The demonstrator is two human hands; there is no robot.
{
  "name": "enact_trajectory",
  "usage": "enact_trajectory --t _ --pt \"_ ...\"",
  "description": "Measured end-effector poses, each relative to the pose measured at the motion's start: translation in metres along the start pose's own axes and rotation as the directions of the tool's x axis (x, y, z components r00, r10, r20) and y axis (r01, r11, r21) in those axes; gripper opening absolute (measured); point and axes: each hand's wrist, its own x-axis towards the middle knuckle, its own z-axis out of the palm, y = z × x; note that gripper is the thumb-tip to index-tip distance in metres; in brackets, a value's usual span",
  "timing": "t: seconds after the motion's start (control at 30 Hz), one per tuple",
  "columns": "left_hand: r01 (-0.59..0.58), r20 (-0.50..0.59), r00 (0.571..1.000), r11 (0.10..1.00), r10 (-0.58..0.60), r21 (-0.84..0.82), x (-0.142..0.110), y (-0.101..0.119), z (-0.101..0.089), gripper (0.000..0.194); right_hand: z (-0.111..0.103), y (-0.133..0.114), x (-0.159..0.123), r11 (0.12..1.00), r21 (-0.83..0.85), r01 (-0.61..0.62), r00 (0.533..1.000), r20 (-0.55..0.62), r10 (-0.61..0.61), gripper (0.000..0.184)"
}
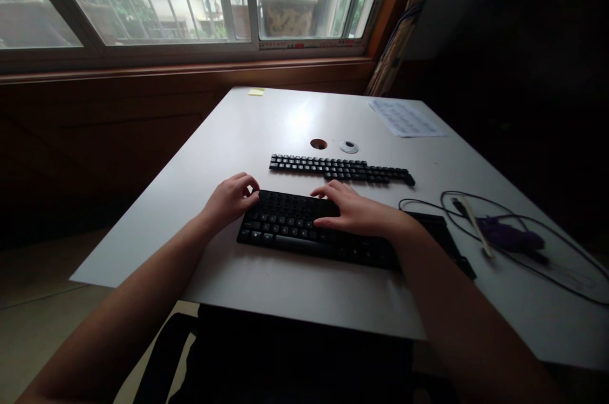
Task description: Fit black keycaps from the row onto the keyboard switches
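Note:
A black keyboard (295, 240) lies flat near the front of the white table. Its lower rows carry keycaps, while the upper rows on the left look bare. At its far left corner is my left hand (232, 198), thumb and index finger curled together on the corner. My right hand (349, 210) rests over the middle of the keyboard, thumb and fingers apart, with nothing visible between them. It and the forearm hide part of the keyboard's right side. Beyond the keyboard, loose black keycaps (328, 167) are laid out in rows in keyboard order.
On the right lie a looped black cable (504, 198), a purple item (509, 234) and a thin pale stick (476, 226). Farther back are a round table hole (318, 144), a ring-shaped cover (349, 147), printed paper (406, 118) and a yellow note (255, 92).

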Motion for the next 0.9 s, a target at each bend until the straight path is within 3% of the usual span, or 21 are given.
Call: enact_trajectory --t 0.13,0.5,0.9 --pt "0.0 0.001 1.0 1.0 0.0 0.006 0.0 0.001 0.0 0.008 0.003 0.002 0.003 0.999 0.033 -0.018 0.999 0.035 0.017 0.068" --pt "-0.002 -0.004 1.0 1.0 0.002 -0.006 0.0 0.0 0.0 0.007 0.005 0.003 0.009 0.999 0.039 -0.036 0.998 0.059 0.034 0.064" --pt "-0.004 0.002 1.0 1.0 0.004 -0.015 0.0 0.001 -0.001 0.009 -0.001 0.011 0.005 0.992 0.12 0.041 0.995 0.081 -0.05 0.076"
